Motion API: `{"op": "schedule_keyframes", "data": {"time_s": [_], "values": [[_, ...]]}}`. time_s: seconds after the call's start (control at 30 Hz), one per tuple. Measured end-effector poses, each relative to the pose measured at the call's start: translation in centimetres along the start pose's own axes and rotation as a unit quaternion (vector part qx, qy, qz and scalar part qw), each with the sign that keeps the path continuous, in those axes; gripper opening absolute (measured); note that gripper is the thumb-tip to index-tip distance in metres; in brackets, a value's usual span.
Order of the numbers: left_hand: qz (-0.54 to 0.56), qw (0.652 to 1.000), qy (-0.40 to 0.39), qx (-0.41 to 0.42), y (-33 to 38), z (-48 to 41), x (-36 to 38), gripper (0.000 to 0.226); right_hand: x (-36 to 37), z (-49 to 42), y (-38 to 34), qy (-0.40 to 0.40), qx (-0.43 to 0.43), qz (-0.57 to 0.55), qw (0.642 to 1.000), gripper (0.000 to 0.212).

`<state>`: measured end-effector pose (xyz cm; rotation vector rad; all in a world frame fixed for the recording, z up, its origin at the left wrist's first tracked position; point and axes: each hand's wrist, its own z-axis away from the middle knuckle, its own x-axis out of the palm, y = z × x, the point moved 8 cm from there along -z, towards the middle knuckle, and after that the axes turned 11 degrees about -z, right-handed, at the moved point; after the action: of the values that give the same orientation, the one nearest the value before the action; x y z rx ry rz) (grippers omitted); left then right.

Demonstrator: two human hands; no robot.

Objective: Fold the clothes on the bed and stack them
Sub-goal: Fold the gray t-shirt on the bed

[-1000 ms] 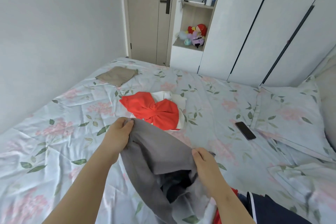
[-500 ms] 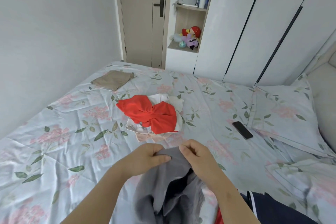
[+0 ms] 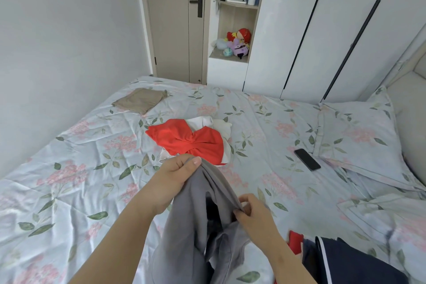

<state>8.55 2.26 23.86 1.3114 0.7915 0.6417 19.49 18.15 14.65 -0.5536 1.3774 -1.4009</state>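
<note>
- Up front, the left hand (image 3: pixel 177 175) grips the top of a grey garment (image 3: pixel 196 219), thumb pressed over the bunched cloth and fingers curled beneath it.
- The right hand (image 3: pixel 253 212) pinches a fold of the same garment lower down and to the right, fingers curled round the edge.
- The grey garment hangs crumpled between the two hands, raised above the near edge of the bed (image 3: pixel 80 157), with a dark opening showing in its middle.
- A red garment (image 3: pixel 189 140) lies unfolded near the middle of the bed, on top of a white garment (image 3: pixel 200 121).
- A beige garment (image 3: pixel 140 100) lies folded flat towards the far left corner of the bed.
- A navy garment (image 3: pixel 359 263) with a white stripe sits at the near right edge, with a scrap of red cloth (image 3: pixel 295 241) touching it.
- A black phone (image 3: pixel 307 159) lies on the sheet just beside the pillow (image 3: pixel 359 136) at the right edge.
</note>
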Motion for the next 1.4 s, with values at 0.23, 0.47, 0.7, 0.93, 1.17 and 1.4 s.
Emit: {"op": "schedule_keyframes", "data": {"time_s": [0.23, 0.47, 0.7, 0.93, 1.17, 1.4], "values": [[-0.086, 0.991, 0.077, -0.064, -4.7, -0.3, -2.1, 0.041, -0.8, 0.4, 2.3, 0.040, 0.028, 0.064, 0.997, 0.029], [-0.295, 0.940, 0.122, -0.122, -8.7, 0.2, -3.7, 0.017, -0.5, 0.5, 2.4, 0.053, 0.040, -0.070, 0.995, 0.023], [-0.319, 0.936, -0.146, -0.034, -8.5, 0.6, 3.6, 0.017, 2.6, 0.3, -1.0, -0.062, -0.031, -0.112, 0.991, 0.021], [-0.219, 0.965, -0.130, -0.068, -8.1, 0.1, 3.6, 0.022, 1.6, 0.6, -0.6, -0.061, -0.050, -0.065, 0.995, 0.006], [-0.028, 0.997, -0.021, -0.065, -6.2, -0.7, 2.2, 0.026, 1.5, 0.8, 2.6, -0.046, 0.031, 0.091, 0.994, 0.028], [0.146, 0.981, 0.088, -0.092, -7.0, -1.5, -1.2, 0.026, 0.4, 0.4, 3.8, -0.038, 0.058, 0.133, 0.989, 0.024]]}}
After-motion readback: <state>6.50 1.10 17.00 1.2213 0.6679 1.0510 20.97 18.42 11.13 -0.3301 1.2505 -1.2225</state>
